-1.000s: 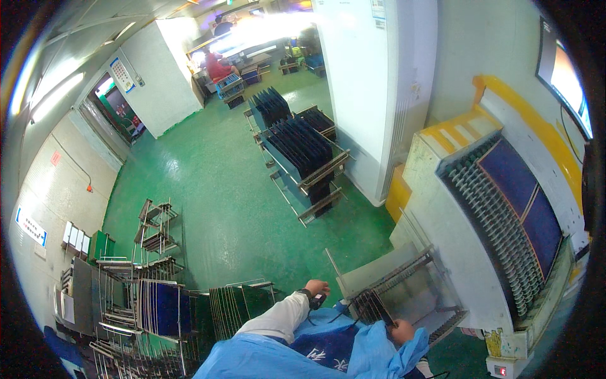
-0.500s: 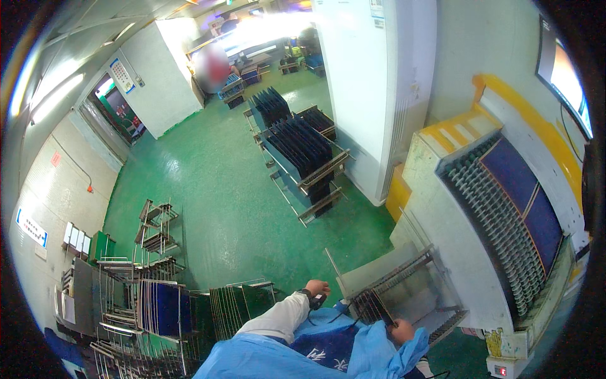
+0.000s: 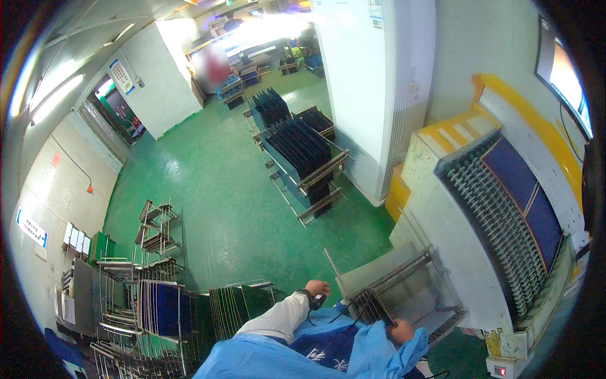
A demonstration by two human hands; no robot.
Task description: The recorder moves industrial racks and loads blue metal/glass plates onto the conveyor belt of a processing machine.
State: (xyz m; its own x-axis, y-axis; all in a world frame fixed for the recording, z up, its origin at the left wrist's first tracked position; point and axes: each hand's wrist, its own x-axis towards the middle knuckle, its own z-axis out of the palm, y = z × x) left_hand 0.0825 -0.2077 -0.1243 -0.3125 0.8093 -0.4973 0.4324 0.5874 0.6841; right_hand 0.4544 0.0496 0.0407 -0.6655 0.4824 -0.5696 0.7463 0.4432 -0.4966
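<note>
left hand [image 3: 315, 289]: hasn't budged from half a second back or a full second back. It's out at the near-left corner of the slotted tray, fingers curled over something small and dark just under the wrist. Too tiny to name, so I can't say if it's really clamped on it.
right hand [image 3: 401, 331]: same spot as before too, parked at the near-right end of the stack of dark panels [image 3: 371, 307]. Looks closed on the panel edges, but fingers are half hidden by the blue sleeve [image 3: 379, 346].
dark panels: standing on edge in the grey slotted tray [image 3: 404, 287], right between the two hands, no visible shift across the frames.
what that means: basically a hold, nothing lifted or slid yet as far as I can judge.
only real change: blurry person [image 3: 211, 66] far back by the bright doorway has drifted a bit.
tight side: to the right, the big white machine [image 3: 454, 234] with its comb racks and blue panels [image 3: 524, 189] butts right up to the tray.
left side: wire racks [image 3: 158, 309] crowd in close below-left.
open room: green floor [image 3: 214, 202] straight ahead is bare up to the cart of dark panels [image 3: 303, 158].
beyond: white pillar [image 3: 372, 95], well apart.
</note>
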